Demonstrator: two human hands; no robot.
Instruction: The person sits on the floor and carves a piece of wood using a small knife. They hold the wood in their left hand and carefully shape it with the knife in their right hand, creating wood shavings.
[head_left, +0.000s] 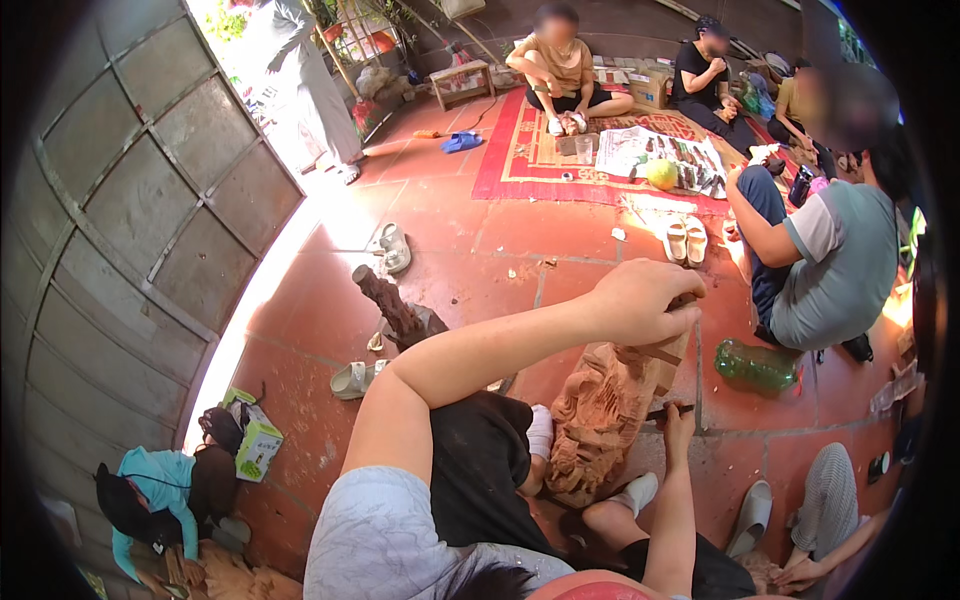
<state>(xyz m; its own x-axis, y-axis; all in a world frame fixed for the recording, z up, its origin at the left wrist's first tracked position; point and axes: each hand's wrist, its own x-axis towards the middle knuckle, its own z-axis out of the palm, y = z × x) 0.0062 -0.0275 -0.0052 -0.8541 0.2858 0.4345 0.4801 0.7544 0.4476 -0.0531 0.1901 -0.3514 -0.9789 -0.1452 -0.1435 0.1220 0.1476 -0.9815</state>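
A reddish-brown wood carving (598, 412) with deep relief stands tilted between my legs, its lower end near the floor. My left hand (645, 303) reaches across to its upper end, fingers curled over the edge of the wood. Low on the carving's right side, my right hand (680, 424) is closed around a thin, dark carving tool (658, 413). The tool's near end lies close to the wood; whether it touches, I cannot tell.
Beyond my left forearm stands a dark wooden stump (392, 305). A green plastic bottle (755, 366) lies right of the carving. Sandals (686, 240) sit before a red patterned mat (510, 165) bearing several tools. Seated people surround me; a metal gate (120, 190) is at left.
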